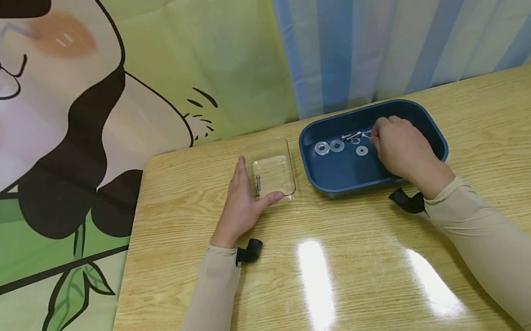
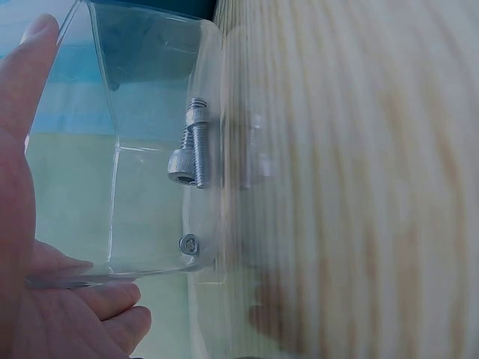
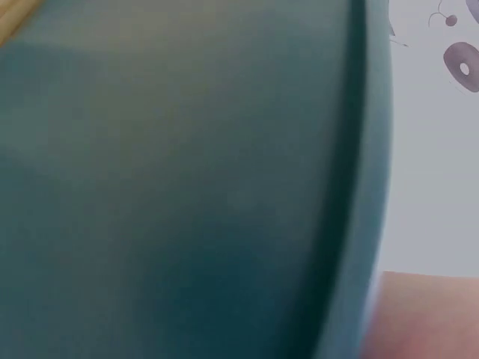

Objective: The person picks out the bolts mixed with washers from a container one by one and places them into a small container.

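A clear plastic box [image 1: 269,144] stands on the table, and my left hand [image 1: 243,207] rests against it. The thumb lies straight along its near side, the fingers along its left side. Inside are socket-head bolts [image 1: 258,184]; the left wrist view shows two crossed bolts [image 2: 197,153] and a smaller bolt [image 2: 189,244] end-on. My right hand [image 1: 402,151] reaches into a blue tray [image 1: 341,176], curled fingers at the loose bolts [image 1: 351,136]. A silver piece shows at its fingertips; whether it is pinched cannot be told. Washers [image 1: 362,150] lie to the left of that hand.
The tray stands right of the clear box with a narrow gap between them. Behind the wooden table [image 1: 357,273] hangs a printed cloth [image 1: 215,51] and a striped curtain [image 1: 408,7]. Black straps [image 1: 249,250] are on both wrists. The right wrist view shows mostly blurred tray wall [image 3: 224,149].
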A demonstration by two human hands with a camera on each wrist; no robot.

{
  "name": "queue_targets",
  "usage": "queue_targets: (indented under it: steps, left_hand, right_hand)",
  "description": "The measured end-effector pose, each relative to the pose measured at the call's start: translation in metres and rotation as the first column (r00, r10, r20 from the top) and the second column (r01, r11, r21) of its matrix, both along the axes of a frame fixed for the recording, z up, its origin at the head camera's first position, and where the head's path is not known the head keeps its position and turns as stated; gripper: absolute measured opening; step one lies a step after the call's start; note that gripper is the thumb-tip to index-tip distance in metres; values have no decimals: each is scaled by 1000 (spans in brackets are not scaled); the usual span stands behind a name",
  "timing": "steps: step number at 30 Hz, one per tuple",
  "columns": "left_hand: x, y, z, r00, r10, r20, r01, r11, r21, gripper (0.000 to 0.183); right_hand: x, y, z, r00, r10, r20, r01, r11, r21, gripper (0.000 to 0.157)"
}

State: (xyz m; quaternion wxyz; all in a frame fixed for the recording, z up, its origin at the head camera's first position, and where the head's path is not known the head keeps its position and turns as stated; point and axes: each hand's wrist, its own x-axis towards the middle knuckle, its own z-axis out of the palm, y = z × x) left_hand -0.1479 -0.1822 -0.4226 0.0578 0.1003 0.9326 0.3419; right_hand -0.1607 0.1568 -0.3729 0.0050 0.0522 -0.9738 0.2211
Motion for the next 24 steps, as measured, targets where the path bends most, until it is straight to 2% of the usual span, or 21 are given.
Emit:
queue_targets:
  steps: [24]
  left_hand:
    - [0,0,0,1000,-6,-23,6,1000,-9,122]
  right_hand:
    - [12,-28,6,998,59,-26,-61,995,-77,20]
